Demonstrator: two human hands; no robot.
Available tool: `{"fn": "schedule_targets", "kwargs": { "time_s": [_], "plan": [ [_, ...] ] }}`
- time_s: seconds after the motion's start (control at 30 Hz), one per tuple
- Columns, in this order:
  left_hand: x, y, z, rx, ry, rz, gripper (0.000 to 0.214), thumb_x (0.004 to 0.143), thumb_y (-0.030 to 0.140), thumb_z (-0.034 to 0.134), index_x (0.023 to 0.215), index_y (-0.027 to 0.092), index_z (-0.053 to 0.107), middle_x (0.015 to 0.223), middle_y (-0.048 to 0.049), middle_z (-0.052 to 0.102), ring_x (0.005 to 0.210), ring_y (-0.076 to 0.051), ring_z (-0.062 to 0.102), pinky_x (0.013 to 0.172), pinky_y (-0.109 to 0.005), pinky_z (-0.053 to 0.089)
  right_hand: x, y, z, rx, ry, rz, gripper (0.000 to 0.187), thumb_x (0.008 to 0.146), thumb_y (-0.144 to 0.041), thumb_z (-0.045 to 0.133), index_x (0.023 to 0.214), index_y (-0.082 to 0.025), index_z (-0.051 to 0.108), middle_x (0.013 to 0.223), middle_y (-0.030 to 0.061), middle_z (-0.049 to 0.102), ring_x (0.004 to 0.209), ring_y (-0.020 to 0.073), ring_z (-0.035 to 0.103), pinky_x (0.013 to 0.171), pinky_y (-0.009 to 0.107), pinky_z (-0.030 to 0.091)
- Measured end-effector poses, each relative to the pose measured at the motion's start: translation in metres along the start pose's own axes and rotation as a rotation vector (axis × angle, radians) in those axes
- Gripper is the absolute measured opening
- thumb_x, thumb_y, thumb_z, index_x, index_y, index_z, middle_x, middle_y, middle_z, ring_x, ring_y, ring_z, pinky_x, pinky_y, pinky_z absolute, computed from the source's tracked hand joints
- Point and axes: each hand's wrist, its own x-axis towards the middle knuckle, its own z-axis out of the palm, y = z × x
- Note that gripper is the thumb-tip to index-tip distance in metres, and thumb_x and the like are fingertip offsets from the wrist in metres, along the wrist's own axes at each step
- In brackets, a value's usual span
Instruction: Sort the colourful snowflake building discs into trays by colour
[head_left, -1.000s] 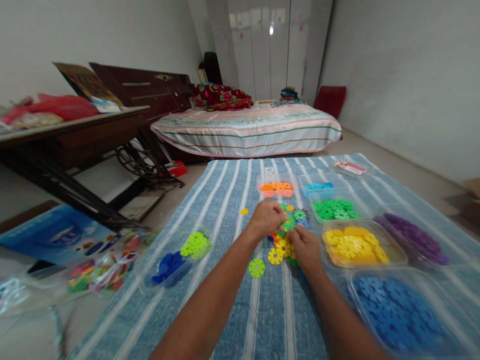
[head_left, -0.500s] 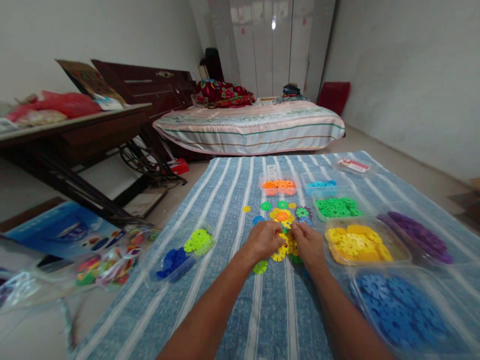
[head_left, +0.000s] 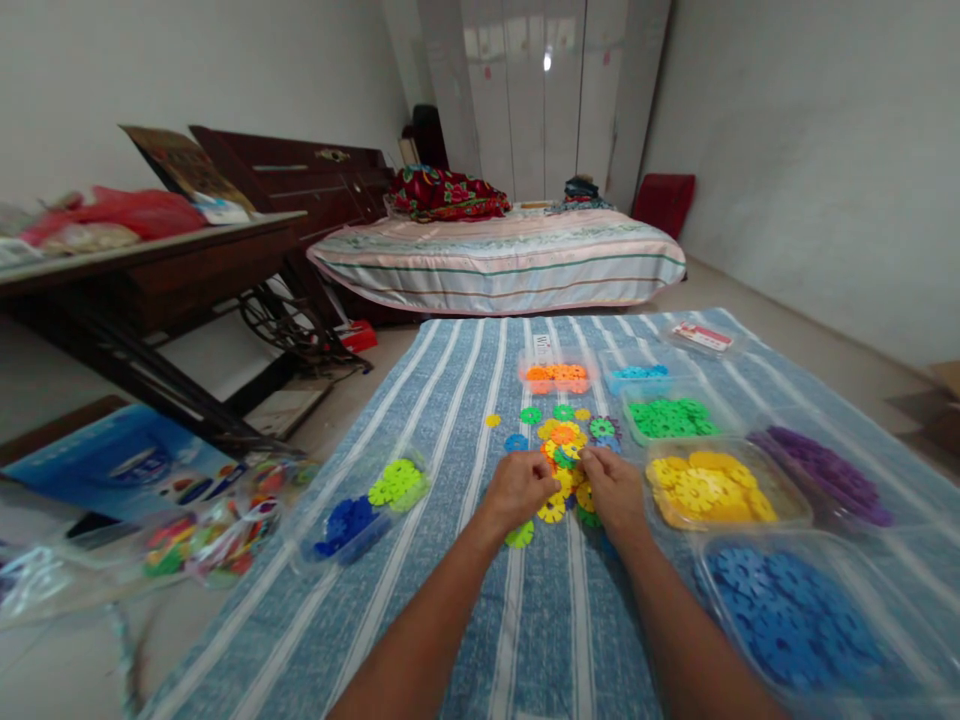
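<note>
On a blue striped cloth [head_left: 465, 400] lies a cluster of colourful snowflake discs [head_left: 566, 440]. My left hand [head_left: 517, 488] and my right hand [head_left: 613, 488] rest at the near edge of this cluster, fingers curled and pinching discs between them. A yellow disc [head_left: 553, 510] sits between the hands. A lime disc [head_left: 519, 534] lies under my left wrist. What exactly each hand pinches is too small to name.
Clear trays to the right hold yellow [head_left: 709, 487], green [head_left: 667, 415], purple [head_left: 825, 470] and blue discs [head_left: 795, 620]. Orange [head_left: 556, 374] and cyan trays [head_left: 637, 372] lie farther off. A tray with lime and blue discs [head_left: 371, 505] sits left. A bed [head_left: 499, 255] and a dark table [head_left: 150, 270] stand behind.
Both hands have drawn back toward me from the far part of the cluster to its near edge. More discs now show beyond the fingers.
</note>
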Motion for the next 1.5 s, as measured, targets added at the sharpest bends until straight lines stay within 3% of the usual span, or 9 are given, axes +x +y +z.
{"fn": "schedule_targets", "kwargs": {
  "time_s": [0.17,0.33,0.57,0.77,1.0,1.1,1.2,1.37,1.5],
  "plan": [
    [0.007,0.019,-0.012,-0.186,0.025,-0.083,0.01,0.067,0.021,0.058,0.059,0.015,0.057,0.048,0.0059,0.051,0.044,-0.008,0.05,0.047,-0.019,0.037,0.001,0.004,0.001,0.025,-0.002,0.007,0.031,0.078,-0.042,0.048,0.071,-0.017,0.065,0.062,-0.0007,0.06,0.062,0.0153,0.054,0.059,0.026,0.04],
    [0.023,0.063,0.001,-0.208,0.072,0.06,0.009,0.066,0.018,0.06,0.057,0.014,0.059,0.05,0.0039,0.055,0.051,-0.008,0.053,0.049,-0.017,0.04,0.001,0.011,0.004,0.129,-0.011,0.023,0.027,0.076,-0.038,0.049,0.069,-0.017,0.065,0.063,0.0016,0.063,0.061,0.0168,0.055,0.056,0.027,0.043],
    [0.03,0.111,0.013,-0.397,-0.146,0.269,0.02,0.074,0.023,0.058,0.088,0.012,0.066,0.07,-0.0022,0.068,0.062,-0.01,0.061,0.056,-0.019,0.046,0.003,0.013,0.001,0.086,0.051,-0.022,0.024,0.072,-0.034,0.049,0.069,-0.016,0.066,0.069,0.0073,0.066,0.068,0.0203,0.058,0.059,0.029,0.043],
    [0.019,0.068,-0.014,0.179,0.038,0.174,0.014,0.074,0.021,0.053,0.071,0.016,0.066,0.067,-0.0014,0.065,0.069,-0.014,0.059,0.063,-0.023,0.043,0.001,0.005,0.002,0.106,-0.008,0.011,0.032,0.078,-0.041,0.048,0.072,-0.016,0.065,0.062,-0.0003,0.059,0.06,0.0142,0.052,0.056,0.024,0.039],
    [-0.017,0.019,-0.014,0.559,-0.17,0.025,0.019,0.07,0.031,0.059,0.085,0.019,0.065,0.091,-0.0082,0.066,0.087,-0.024,0.061,0.072,-0.03,0.043,0.001,0.002,-0.001,0.019,-0.012,0.03,0.036,0.078,-0.047,0.047,0.07,-0.017,0.065,0.062,-0.0005,0.059,0.062,0.0157,0.053,0.059,0.025,0.039],
    [-0.02,0.015,-0.006,0.546,-0.163,0.023,0.024,0.068,0.033,0.063,0.087,0.019,0.064,0.094,-0.0079,0.064,0.088,-0.024,0.06,0.073,-0.029,0.043,0.0,0.001,-0.002,0.01,-0.014,0.022,0.036,0.079,-0.047,0.047,0.073,-0.017,0.066,0.065,0.0006,0.062,0.064,0.0166,0.054,0.061,0.026,0.04],
    [-0.017,0.009,-0.004,0.422,-0.144,0.027,0.014,0.065,0.026,0.064,0.077,0.018,0.063,0.077,-0.0027,0.063,0.076,-0.018,0.059,0.065,-0.025,0.04,0.0,0.0,-0.002,0.002,-0.006,0.027,0.036,0.079,-0.046,0.047,0.074,-0.017,0.067,0.064,0.0006,0.062,0.063,0.0167,0.053,0.06,0.027,0.039],
    [-0.012,-0.006,-0.017,0.124,-0.122,-0.002,0.006,0.065,0.019,0.059,0.06,0.015,0.059,0.054,0.0039,0.052,0.055,-0.01,0.049,0.052,-0.021,0.032,0.0,0.001,-0.001,-0.006,-0.013,0.026,0.034,0.079,-0.044,0.047,0.073,-0.016,0.066,0.065,0.0005,0.062,0.063,0.0163,0.054,0.061,0.026,0.039],
    [-0.006,0.004,-0.026,-0.028,-0.124,-0.017,0.008,0.065,0.021,0.059,0.06,0.014,0.06,0.049,0.0053,0.05,0.049,-0.009,0.048,0.049,-0.02,0.033,0.0,0.003,0.0,0.01,0.001,0.03,0.034,0.078,-0.044,0.048,0.075,-0.017,0.067,0.065,0.0002,0.063,0.063,0.0159,0.055,0.06,0.026,0.04]
  ]
}}
